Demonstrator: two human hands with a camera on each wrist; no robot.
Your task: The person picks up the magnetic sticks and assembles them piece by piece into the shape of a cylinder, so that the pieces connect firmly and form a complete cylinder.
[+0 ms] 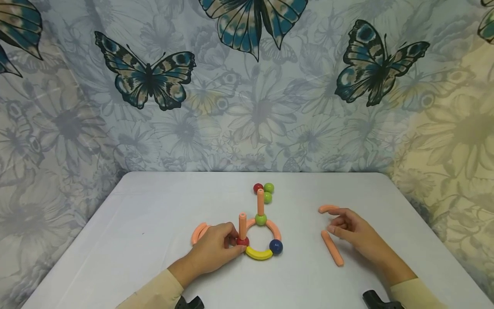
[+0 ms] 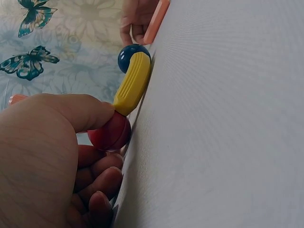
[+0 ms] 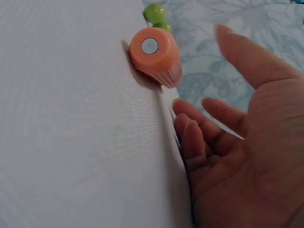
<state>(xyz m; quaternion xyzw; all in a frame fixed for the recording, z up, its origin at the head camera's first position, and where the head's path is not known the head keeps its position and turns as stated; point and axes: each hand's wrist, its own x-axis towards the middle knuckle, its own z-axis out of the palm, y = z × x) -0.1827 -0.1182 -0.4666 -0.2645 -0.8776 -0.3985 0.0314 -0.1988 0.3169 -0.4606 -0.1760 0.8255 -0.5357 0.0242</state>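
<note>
My left hand [image 1: 212, 251] pinches a red ball [image 2: 111, 134] between thumb and fingers. That ball belongs to a ring on the table, with a yellow curved stick [image 1: 259, 254], a blue ball [image 1: 275, 246], a green ball [image 1: 260, 219] and orange curved sticks [image 1: 275, 229]. One straight orange stick [image 1: 242, 225] stands upright on the red ball, another [image 1: 260, 202] on the green ball. On the right, my right hand [image 1: 356, 236] hovers with loosely bent fingers and holds nothing. Beside it lies a straight orange stick [image 1: 332, 249], whose round metal end [image 3: 150, 46] faces the right wrist camera.
Behind the ring sit a loose red ball [image 1: 257, 188] and two green balls [image 1: 269, 187]. Curved orange sticks [image 1: 198, 232] lie partly hidden behind the left hand; another [image 1: 327, 208] lies beyond the right fingers. The white table [image 1: 154, 206] meets a butterfly-patterned cloth [image 1: 262, 146] at the back.
</note>
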